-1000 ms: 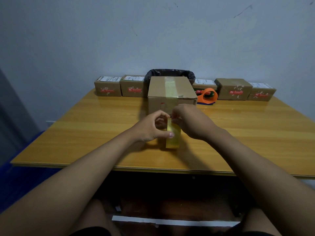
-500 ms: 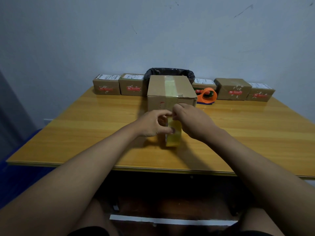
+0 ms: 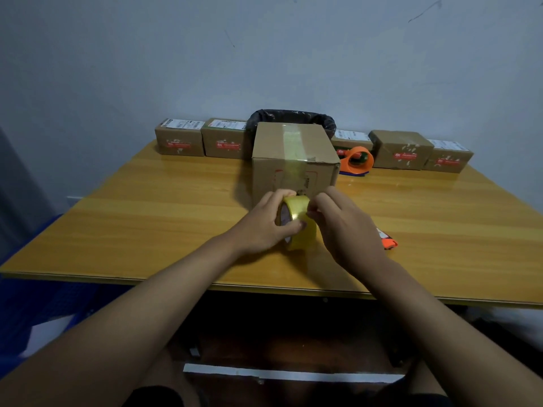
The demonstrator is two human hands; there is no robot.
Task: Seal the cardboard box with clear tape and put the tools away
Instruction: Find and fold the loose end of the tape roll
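Observation:
A brown cardboard box [image 3: 293,160] stands mid-table with a strip of clear tape over its top and down its front face. Just in front of it, a yellowish roll of clear tape [image 3: 299,227] is held upright above the wood. My left hand [image 3: 264,227] grips the roll from the left, thumb on its rim. My right hand [image 3: 343,227] pinches the roll's top edge with its fingertips. An orange utility knife [image 3: 388,241] lies on the table right behind my right hand, mostly hidden. An orange tape dispenser [image 3: 357,160] sits to the right of the box.
Several small labelled cardboard boxes [image 3: 179,138] line the table's back edge against the wall. A black-lined bin [image 3: 293,116] stands behind the big box. The wooden table [image 3: 147,218] has its front edge near my forearms; a blue object [image 3: 35,304] is on the floor at left.
The tape roll has tilted so its round side faces more toward me, and both hands have shifted slightly back from the box. The orange knife has come into sight behind my right hand.

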